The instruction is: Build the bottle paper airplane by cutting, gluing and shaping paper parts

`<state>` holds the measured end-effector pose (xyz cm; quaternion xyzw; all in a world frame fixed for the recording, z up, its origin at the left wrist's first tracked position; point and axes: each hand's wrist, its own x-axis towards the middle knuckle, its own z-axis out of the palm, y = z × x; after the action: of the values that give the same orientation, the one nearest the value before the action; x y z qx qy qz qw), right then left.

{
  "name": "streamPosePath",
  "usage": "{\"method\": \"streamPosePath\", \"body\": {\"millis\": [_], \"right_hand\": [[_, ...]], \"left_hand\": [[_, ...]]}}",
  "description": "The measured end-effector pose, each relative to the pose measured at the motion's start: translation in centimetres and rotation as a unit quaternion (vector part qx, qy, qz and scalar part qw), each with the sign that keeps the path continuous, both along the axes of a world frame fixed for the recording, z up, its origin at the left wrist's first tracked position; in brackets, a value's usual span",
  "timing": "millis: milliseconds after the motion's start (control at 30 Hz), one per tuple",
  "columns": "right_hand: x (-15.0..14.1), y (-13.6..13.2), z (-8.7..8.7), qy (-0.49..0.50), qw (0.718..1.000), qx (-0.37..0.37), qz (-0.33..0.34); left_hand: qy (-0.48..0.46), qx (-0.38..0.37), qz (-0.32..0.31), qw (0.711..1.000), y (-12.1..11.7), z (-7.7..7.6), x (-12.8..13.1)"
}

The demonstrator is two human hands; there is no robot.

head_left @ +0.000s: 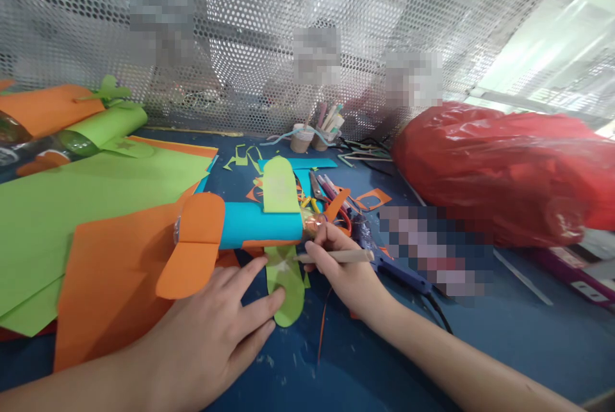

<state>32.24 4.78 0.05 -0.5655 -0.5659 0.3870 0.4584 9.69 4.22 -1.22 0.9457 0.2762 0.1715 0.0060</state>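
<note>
A toy plane lies on the dark blue table, its body a plastic bottle wrapped in blue paper [259, 223]. Orange paper flaps [199, 223] stand at its left end, and a green paper wing [280, 184] sticks out on the far side. My left hand [223, 316] rests with fingers spread, fingertips touching the near green wing [288, 293]. Pinched in my right hand [343, 271] is a pale marker [353, 256], its tip pointing left at a light mark on that wing. My right fingers are close beside the bottle neck [312, 223].
Green sheets [96, 184] and orange sheets [110, 277] spread on the left, below other bottle planes [103, 125]. Scissors [316, 186], paper scraps and a blue glue gun [401, 273] lie beyond my right hand. Pen cups [301, 140] stand behind; a red plastic bag [494, 168] bulges at right.
</note>
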Motion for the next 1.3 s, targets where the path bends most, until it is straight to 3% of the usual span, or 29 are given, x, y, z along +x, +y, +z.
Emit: {"method": "streamPosePath", "body": {"millis": [267,667,1300], "right_hand": [[-0.05,-0.14,0.12,-0.05,0.998,0.008,0.023],[-0.09,-0.02,0.12,-0.044,0.998,0.011,0.034],[0.0,-0.13,0.39,-0.057,0.998,-0.003,0.014]], "left_hand": [[0.005,-0.003,0.002,1.0,-0.01,0.02,0.07],[0.006,-0.009,0.006,1.0,0.07,-0.09,-0.02],[0.011,-0.032,0.012,0.999,-0.06,-0.06,-0.05]]}}
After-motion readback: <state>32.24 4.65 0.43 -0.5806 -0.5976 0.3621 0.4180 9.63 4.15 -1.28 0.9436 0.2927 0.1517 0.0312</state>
